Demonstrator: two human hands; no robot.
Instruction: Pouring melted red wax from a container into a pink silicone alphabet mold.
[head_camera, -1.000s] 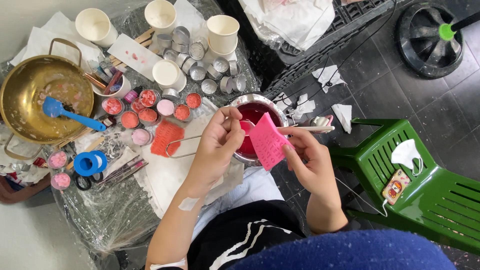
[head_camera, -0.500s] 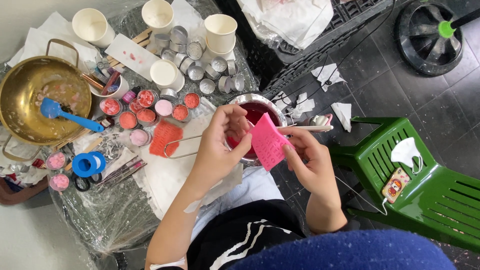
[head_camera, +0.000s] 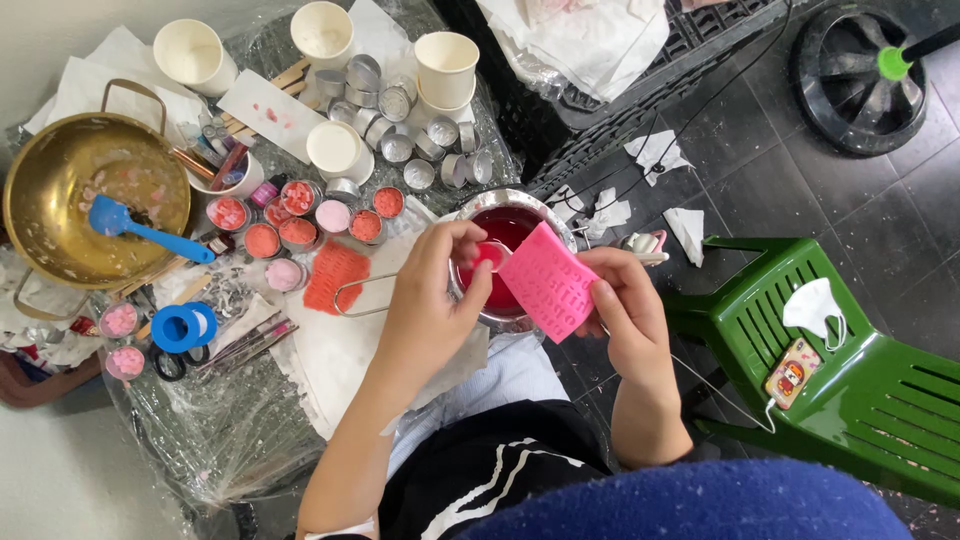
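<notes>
Head view: gold bowl (head_camera: 60, 190) with blue scoop (head_camera: 140, 228) sits at nine o'clock. Left hand (head_camera: 430, 300) pinches a red bit (head_camera: 487, 255) over the red pot (head_camera: 510, 228). Right hand (head_camera: 625, 310) grips the pink mold (head_camera: 550, 280), middle.

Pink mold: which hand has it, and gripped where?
The right hand holds the pink mold by its right edge, thumb on its face. The left hand pinches at its upper left corner, over the pot of red liquid.
</notes>
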